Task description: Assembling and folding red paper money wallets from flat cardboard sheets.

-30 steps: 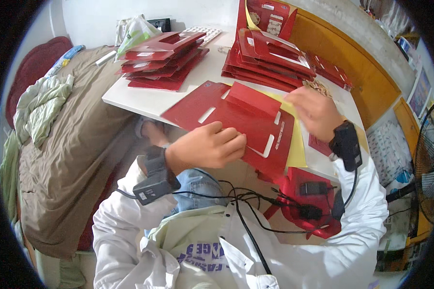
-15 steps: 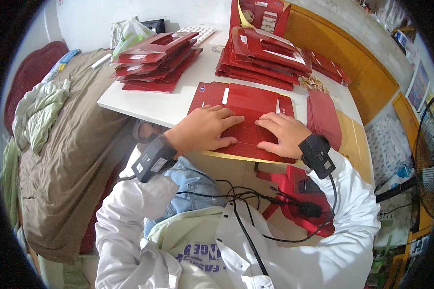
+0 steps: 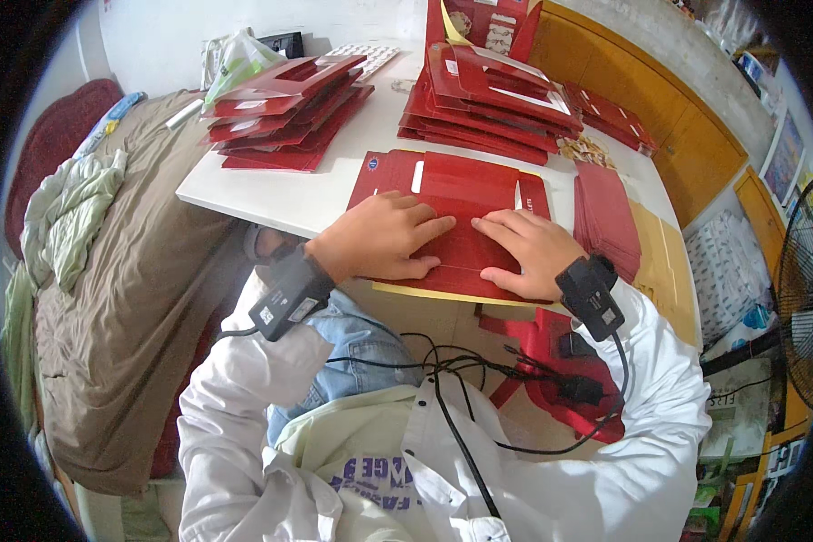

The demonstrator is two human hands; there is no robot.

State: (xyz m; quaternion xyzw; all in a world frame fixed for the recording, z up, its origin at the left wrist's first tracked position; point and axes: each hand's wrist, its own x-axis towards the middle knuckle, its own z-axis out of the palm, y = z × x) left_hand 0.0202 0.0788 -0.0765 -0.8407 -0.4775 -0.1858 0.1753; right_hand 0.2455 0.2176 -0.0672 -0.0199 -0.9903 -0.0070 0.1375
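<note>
Bright even daylight, sharp, fisheye-bent edges

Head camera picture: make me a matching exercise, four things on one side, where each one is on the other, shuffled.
Things:
1. left hand
2. right hand
3. flat red card sheet
4. pile of folded red boxes

Places:
A. far left part of the white table
B. pressing the sheet's right half
C. near table edge, under both hands
D. pressing the sheet's left half

Pairs: 1-D, 2-B, 3-C, 4-A

White table (image 3: 271, 194), brown-covered bed (image 3: 126, 298), wooden cabinets (image 3: 641, 81)
</note>
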